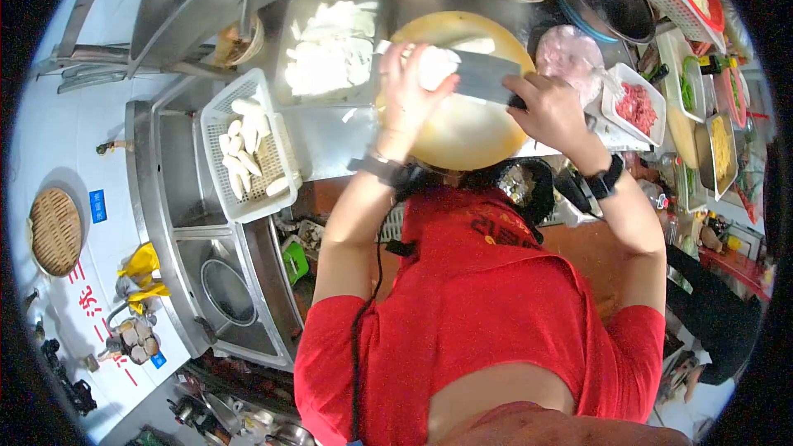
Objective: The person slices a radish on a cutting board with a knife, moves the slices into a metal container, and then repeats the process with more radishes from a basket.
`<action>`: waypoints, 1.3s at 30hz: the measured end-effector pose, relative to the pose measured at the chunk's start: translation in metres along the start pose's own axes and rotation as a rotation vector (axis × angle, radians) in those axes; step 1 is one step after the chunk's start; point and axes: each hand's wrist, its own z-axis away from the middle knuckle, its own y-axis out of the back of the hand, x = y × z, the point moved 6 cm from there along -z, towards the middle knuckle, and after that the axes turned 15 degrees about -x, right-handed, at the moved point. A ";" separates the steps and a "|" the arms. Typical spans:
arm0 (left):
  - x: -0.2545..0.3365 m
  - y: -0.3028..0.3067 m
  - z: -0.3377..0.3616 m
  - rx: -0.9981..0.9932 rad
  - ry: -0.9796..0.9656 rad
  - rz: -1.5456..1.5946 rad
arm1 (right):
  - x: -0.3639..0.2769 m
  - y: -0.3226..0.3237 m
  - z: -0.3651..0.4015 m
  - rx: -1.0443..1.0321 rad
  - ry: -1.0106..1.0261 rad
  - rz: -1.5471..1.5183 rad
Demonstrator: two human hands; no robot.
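Note:
My right hand (pixel 553 107) is wrapped round the dark handle of a cleaver (pixel 489 77), whose broad blade reaches left over a round yellowish cutting board (pixel 454 144). At the blade's left end, my left hand (pixel 409 91) is closed round a clump of white cut vegetable (pixel 436 68). Bright glare hides the cut of these pieces. Another pale piece (pixel 475 45) lies on the board behind the blade. Left of the board, a clear tray (pixel 289 97) holds a heap of white vegetable slices (pixel 330 49).
A white basket (pixel 277 157) with several whole peeled white vegetables stands at the sink's edge (pixel 178 165). To the right are a pinkish plastic bag (pixel 570 58), a tub of red chopped meat (pixel 636 107) and a black pan (pixel 615 4). Food containers line the far right.

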 end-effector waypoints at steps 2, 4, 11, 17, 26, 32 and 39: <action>-0.031 0.021 -0.017 0.004 0.011 -0.048 | -0.017 0.006 -0.034 0.030 0.083 0.101; -0.069 0.034 -0.034 -0.035 0.082 -0.054 | -0.022 -0.001 -0.064 0.020 0.074 0.150; -0.090 0.040 -0.039 -0.095 0.178 -0.210 | -0.047 -0.017 -0.103 -0.138 0.036 0.229; -0.135 0.035 -0.036 -0.125 0.298 -0.424 | -0.044 -0.016 -0.094 -0.123 0.050 0.191; -0.071 0.050 -0.036 -0.201 -0.328 -0.475 | -0.043 -0.018 -0.084 -0.076 0.124 0.174; -0.119 0.083 -0.027 0.096 0.007 -0.596 | -0.053 -0.017 -0.086 -0.077 0.165 0.179; -0.105 0.088 -0.009 -0.086 0.081 -0.494 | -0.044 -0.021 -0.079 -0.051 0.165 0.169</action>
